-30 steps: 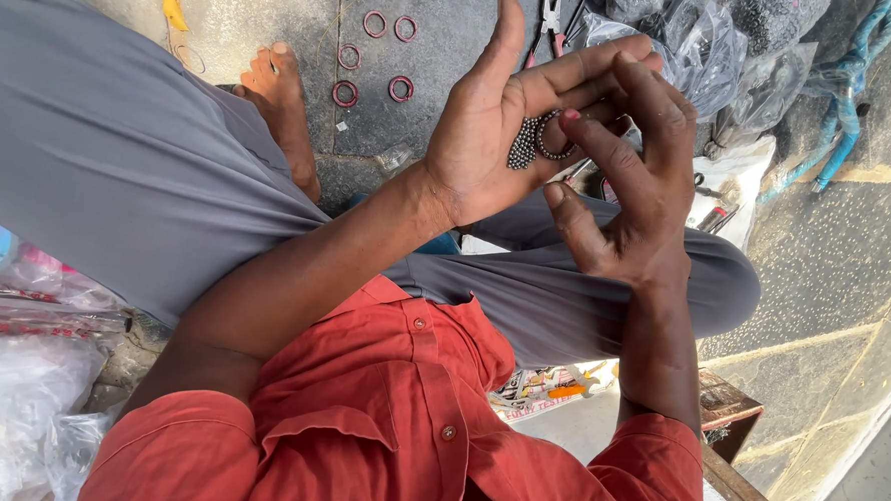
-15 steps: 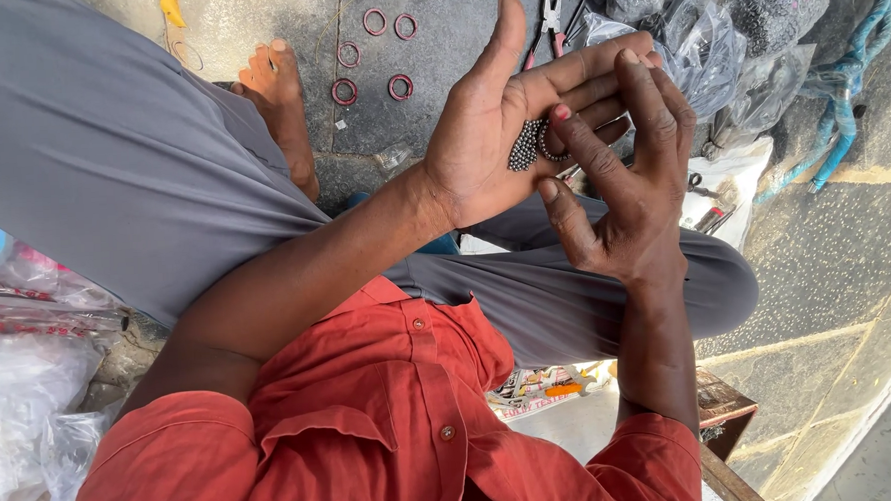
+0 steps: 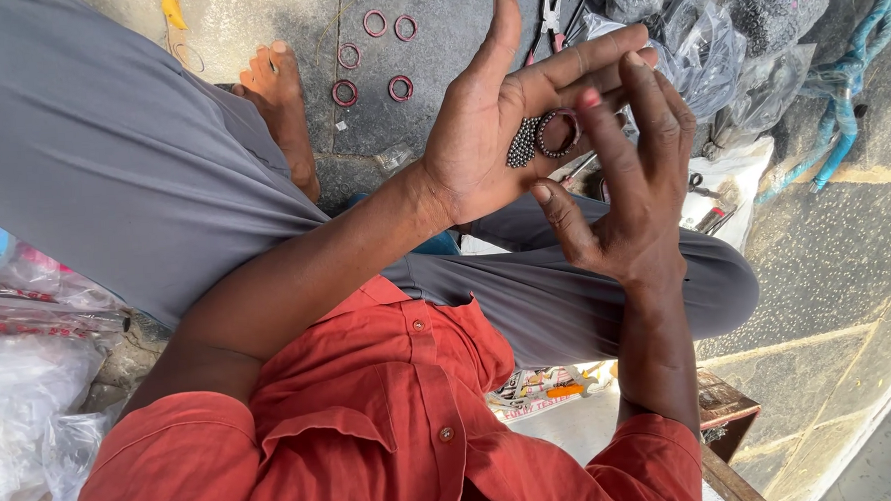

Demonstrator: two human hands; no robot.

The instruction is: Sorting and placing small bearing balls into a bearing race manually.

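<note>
Resting on my open left hand [image 3: 490,128], a small dark metal ring [image 3: 558,132] beside dark beads [image 3: 522,143]; my right hand's [image 3: 628,192] fingertip [image 3: 589,101] touches it, fingers spread.

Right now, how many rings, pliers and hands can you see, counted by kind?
Red rings on the ground: 5
Dark ring in the left hand: 1
Pliers: 1
Hands, left hand and right hand: 2
Total: 9
</note>
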